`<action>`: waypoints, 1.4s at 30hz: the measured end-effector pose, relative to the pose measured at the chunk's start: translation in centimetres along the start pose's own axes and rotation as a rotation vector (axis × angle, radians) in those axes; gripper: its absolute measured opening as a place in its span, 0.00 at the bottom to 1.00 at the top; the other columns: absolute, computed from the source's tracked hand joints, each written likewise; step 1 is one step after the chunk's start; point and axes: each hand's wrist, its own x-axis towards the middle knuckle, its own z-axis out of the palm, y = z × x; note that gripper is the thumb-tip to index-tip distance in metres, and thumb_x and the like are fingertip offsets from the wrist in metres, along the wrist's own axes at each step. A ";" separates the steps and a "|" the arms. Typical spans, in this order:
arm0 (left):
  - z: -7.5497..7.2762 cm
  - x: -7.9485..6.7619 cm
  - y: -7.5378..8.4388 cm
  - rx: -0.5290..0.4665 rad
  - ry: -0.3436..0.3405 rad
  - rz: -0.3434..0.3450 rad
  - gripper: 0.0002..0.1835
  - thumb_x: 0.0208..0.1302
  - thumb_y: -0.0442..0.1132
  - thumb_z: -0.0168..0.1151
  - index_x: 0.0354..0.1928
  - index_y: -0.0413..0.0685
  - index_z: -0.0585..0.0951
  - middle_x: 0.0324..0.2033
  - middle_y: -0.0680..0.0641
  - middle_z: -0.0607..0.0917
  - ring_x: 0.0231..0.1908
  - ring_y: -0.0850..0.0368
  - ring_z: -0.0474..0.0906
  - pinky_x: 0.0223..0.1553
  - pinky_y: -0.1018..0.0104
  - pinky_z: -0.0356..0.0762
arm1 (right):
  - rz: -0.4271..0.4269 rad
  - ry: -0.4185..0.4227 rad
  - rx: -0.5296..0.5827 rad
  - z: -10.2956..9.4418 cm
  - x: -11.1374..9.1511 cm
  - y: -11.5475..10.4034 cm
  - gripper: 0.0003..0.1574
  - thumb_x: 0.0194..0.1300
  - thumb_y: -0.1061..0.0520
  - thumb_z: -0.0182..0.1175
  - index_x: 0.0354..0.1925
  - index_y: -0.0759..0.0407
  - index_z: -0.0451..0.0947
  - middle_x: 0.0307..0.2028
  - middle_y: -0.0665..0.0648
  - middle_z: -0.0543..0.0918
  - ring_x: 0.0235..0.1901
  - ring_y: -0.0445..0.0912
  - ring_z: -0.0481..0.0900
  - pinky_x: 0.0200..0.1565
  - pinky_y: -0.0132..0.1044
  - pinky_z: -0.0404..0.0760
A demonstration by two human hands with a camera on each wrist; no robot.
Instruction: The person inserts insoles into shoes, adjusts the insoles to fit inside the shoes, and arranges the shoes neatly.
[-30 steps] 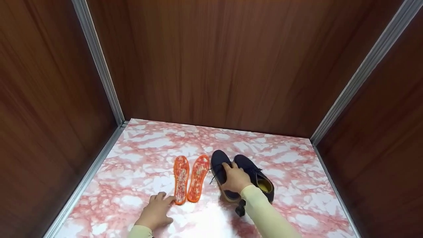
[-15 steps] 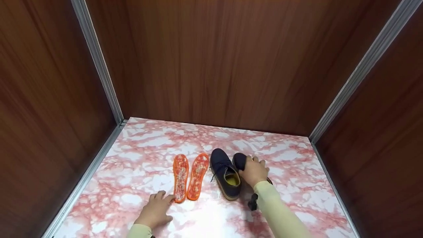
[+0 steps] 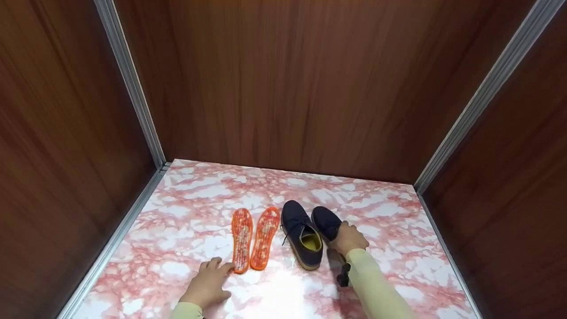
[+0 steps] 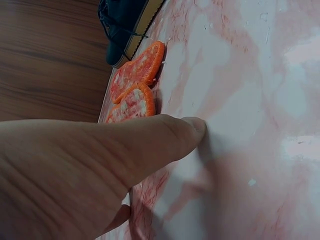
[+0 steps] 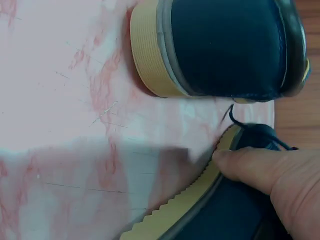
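Two dark navy lace-up shoes with tan soles stand side by side, toes facing the back wall. My right hand (image 3: 351, 239) grips the right shoe (image 3: 327, 220) across its middle, covering most of its rear part. In the right wrist view the thumb (image 5: 240, 164) presses on its side just above the notched sole (image 5: 182, 200). The left shoe (image 3: 296, 218) stands beside it, its yellow lining showing. To the left lie two orange-edged patterned insoles, a left insole (image 3: 242, 241) and a right insole (image 3: 266, 237). My left hand (image 3: 206, 283) rests with loose fingers, fingertips at the left insole's heel end.
A pink-and-white marbled tabletop (image 3: 186, 217) lies under everything. Brown wood-grain panels (image 3: 283, 88) enclose it at the back and both sides, joined by grey metal corner strips (image 3: 133, 79). A small black object (image 3: 343, 279) shows at the right wrist.
My right hand has moved from the left shoe over to the right shoe, then back toward its heel, uncovering the toe. The left hand and the insoles stay in place.
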 end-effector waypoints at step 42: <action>-0.2 -0.4 -0.1 0.008 -0.004 0.013 0.43 0.54 0.42 0.84 0.74 0.53 0.78 0.76 0.30 0.70 0.74 0.21 0.66 0.59 0.25 0.82 | -0.034 0.010 0.001 0.3 0.2 0.9 0.55 0.53 0.45 0.79 0.69 0.73 0.71 0.56 0.76 0.83 0.51 0.70 0.87 0.48 0.68 0.88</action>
